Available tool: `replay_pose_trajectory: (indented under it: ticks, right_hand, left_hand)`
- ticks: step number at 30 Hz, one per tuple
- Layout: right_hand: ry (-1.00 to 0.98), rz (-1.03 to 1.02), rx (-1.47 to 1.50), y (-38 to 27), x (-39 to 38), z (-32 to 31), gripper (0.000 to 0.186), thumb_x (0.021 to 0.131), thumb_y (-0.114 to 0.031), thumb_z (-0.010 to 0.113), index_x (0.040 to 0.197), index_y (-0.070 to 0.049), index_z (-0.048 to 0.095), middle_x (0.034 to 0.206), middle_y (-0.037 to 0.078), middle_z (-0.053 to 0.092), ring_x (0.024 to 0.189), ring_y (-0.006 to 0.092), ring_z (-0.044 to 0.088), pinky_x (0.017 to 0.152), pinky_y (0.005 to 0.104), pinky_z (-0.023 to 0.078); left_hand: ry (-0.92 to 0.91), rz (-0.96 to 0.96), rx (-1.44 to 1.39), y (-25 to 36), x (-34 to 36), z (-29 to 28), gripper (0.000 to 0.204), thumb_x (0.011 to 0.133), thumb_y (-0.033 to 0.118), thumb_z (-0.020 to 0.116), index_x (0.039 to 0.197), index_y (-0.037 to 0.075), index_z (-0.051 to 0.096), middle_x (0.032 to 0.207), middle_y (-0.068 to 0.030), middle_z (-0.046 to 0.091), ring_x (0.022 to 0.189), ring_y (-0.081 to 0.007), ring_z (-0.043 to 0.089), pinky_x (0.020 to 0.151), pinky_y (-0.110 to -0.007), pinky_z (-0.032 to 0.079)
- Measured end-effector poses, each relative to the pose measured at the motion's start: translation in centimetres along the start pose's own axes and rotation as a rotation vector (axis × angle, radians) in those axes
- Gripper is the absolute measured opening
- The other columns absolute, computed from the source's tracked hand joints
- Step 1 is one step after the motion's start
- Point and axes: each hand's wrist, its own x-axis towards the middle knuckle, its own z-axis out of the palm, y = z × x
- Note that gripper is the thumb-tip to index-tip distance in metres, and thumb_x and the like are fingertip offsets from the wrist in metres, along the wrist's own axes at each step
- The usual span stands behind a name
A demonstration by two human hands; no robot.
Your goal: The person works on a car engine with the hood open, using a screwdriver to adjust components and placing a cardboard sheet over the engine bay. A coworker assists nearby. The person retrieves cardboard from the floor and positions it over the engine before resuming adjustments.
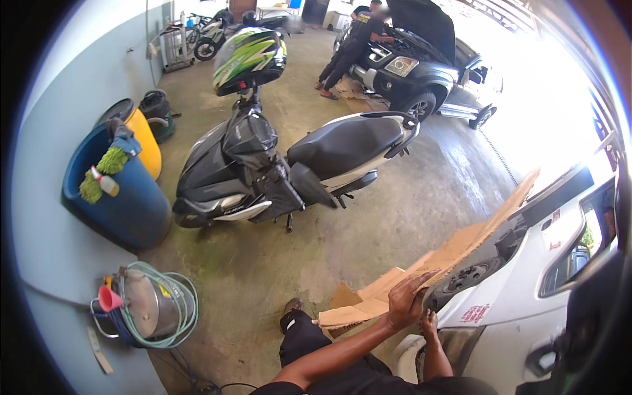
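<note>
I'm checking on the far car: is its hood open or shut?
Open: the hood stands raised above the exposed engine bay.

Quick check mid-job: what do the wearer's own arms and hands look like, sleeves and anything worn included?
The left hand and right hand look ungloved. The left forearm and right forearm are bare below dark sleeves. No cables or markings show on them.

Left forearm (345,349) is bare and slants in from the bottom, up and to the right, with the left grip (405,301) at the end, fingers reaching up-right. Right forearm (436,359) is way more upright, right grip (429,322) just below the left, finger pose kinda unreadable.
</note>
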Motion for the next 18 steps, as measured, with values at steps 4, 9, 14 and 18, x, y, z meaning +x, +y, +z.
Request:
replay_pose_trajectory:
  ticks: [4,9,14,18]
  right_hand:
    - [0.113,0.116,0.008,5.5,4.9,2.3,0.054,0.116,-0.050,0.049,0.123,0.002,0.061,0.105,0.025,0.070,0.093,0.0407,0.069,0.080,0.0484,0.053]
    - [0.100,0.144,0.098,6.4,11.5,5.1,0.041,0.117,-0.051,0.049,0.122,-0.010,0.051,0.090,0.012,0.068,0.057,0.0245,0.068,0.046,0.0371,0.052]
    - [0.138,0.293,0.376,6.5,21.1,3.4,0.045,0.116,-0.054,0.050,0.131,-0.011,0.051,0.094,0.011,0.067,0.059,0.0245,0.070,0.050,0.0390,0.056]
    - [0.121,0.419,0.600,2.8,29.4,0.6,0.049,0.116,-0.055,0.050,0.139,-0.013,0.052,0.099,0.010,0.067,0.065,0.0244,0.072,0.054,0.0400,0.058]
  left_hand:
    - [-0.059,-0.084,-0.022,-6.6,7.0,1.9,0.012,0.103,0.002,0.069,0.113,-0.003,0.074,0.087,-0.0189,0.074,0.073,-0.0372,0.072,0.066,-0.046,0.056]
    - [-0.081,-0.228,0.014,-13.3,13.5,7.4,0.008,0.105,0.003,0.069,0.109,-0.003,0.073,0.080,-0.0165,0.073,0.062,-0.0336,0.069,0.059,-0.043,0.052]
    - [-0.109,-0.354,-0.136,-20.2,19.2,21.3,0.011,0.107,0.006,0.069,0.111,-0.004,0.071,0.079,-0.0161,0.070,0.062,-0.0286,0.064,0.060,-0.040,0.049]
    - [-0.256,-0.396,-0.031,-26.3,22.2,34.6,0.018,0.113,0.013,0.064,0.117,-0.005,0.069,0.086,-0.0142,0.070,0.070,-0.0214,0.064,0.064,-0.037,0.050]
